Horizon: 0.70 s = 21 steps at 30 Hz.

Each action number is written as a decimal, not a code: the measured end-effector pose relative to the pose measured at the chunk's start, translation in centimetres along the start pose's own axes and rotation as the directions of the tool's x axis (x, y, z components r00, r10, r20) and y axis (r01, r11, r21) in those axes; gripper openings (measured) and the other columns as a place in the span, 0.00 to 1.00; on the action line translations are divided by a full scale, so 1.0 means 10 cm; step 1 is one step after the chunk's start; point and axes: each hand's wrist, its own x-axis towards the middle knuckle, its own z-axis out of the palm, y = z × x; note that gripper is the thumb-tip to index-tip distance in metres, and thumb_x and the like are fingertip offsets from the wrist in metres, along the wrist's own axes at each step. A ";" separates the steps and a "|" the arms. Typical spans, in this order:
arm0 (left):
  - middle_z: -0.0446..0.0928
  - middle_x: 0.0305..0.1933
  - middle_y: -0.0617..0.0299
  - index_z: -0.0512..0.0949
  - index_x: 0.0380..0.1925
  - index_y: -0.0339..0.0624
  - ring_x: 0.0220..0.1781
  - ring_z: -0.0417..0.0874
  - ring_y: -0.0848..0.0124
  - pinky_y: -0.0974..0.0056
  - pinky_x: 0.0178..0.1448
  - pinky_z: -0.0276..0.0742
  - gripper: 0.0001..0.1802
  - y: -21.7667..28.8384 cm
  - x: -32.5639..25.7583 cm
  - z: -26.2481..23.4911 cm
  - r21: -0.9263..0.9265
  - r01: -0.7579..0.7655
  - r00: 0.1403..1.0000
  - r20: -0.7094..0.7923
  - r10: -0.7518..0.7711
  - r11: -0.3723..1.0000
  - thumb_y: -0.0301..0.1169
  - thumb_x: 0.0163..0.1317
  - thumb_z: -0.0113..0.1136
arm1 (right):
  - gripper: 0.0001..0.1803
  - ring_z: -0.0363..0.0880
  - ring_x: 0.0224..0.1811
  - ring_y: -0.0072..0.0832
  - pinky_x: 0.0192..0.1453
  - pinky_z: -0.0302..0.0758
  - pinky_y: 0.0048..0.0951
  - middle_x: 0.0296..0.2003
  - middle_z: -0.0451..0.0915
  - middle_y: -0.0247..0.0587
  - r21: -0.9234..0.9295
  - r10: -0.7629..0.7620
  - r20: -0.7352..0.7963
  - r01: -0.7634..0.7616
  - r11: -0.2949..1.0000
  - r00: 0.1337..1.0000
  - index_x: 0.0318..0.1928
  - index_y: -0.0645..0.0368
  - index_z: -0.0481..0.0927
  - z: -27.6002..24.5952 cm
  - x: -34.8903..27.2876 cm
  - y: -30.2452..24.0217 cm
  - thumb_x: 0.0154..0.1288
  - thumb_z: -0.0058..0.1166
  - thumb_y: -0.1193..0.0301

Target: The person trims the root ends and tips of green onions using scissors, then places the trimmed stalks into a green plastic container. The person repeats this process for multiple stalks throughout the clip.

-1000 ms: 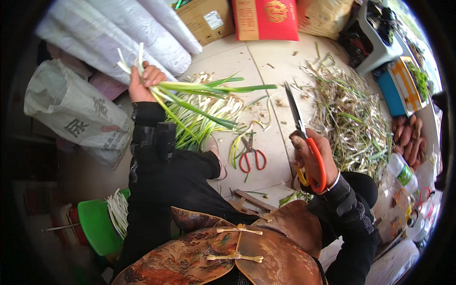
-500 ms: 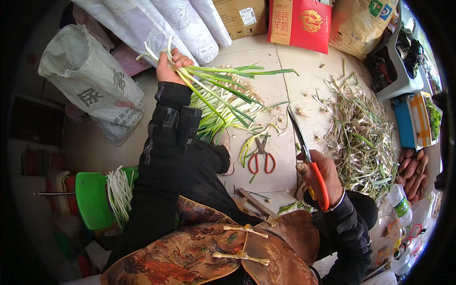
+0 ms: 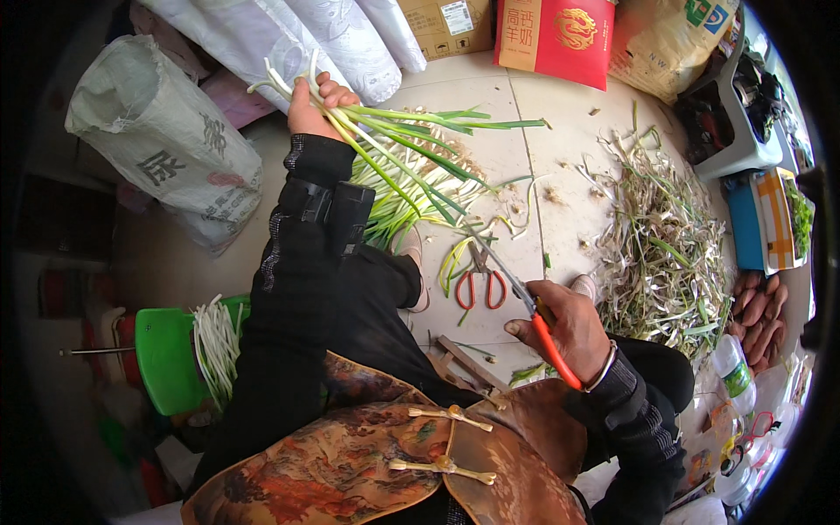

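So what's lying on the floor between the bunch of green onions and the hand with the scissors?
In the head view, a second pair of red-handled scissors lies between the bunch and the right hand, amid scattered trimmings.

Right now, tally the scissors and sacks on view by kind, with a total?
Scissors with orange-red handles: 2, one pair in the right hand, one pair lying on the floor tiles.
Grey woven sacks: 1.
White sacks: 3, at the top.
Total: 6.
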 end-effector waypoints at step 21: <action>0.61 0.22 0.67 0.66 0.37 0.36 0.21 0.63 0.75 0.66 0.33 0.66 0.19 -0.02 -0.01 0.00 -0.079 0.042 0.998 0.045 -0.039 0.996 0.43 0.69 0.39 | 0.19 0.66 0.20 0.14 0.25 0.67 0.17 0.20 0.70 0.28 0.437 0.230 0.026 -0.218 0.872 0.973 0.36 0.63 0.74 0.16 0.22 0.02 0.64 0.54 0.57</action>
